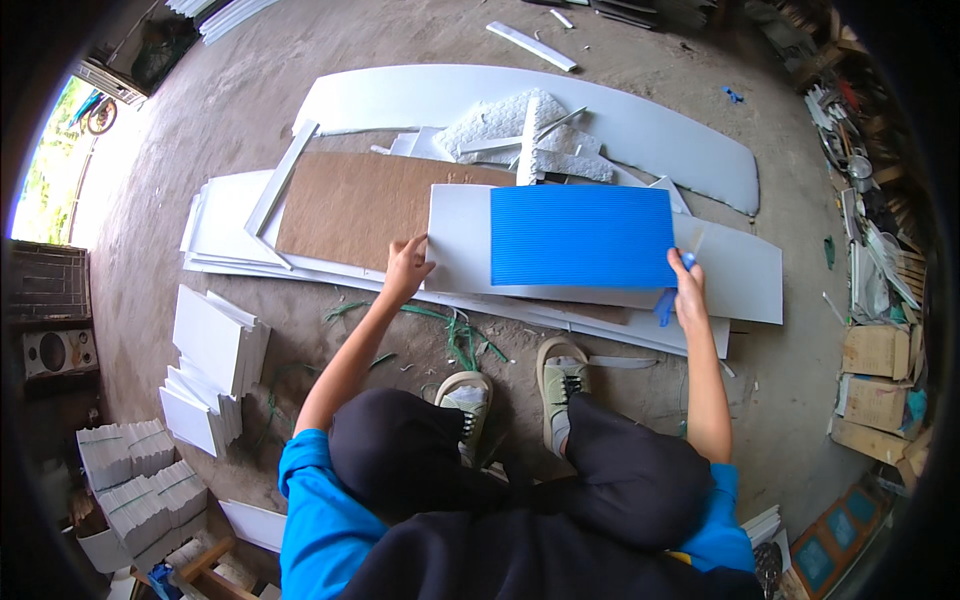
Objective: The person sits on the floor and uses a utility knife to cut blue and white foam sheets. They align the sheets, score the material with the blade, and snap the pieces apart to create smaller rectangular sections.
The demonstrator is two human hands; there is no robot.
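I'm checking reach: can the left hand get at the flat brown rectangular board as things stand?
Probably yes: the flat brown rectangular board lies largely exposed beside the left hand, which may first need to leave the white rectangular panel.

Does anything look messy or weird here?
Yes. Green strips lie tangled on the floor near the shoes, like dropped litter. White scraps are also heaped every which way beyond the blue ribbed sheet, messier than the tied stacks at lower left.
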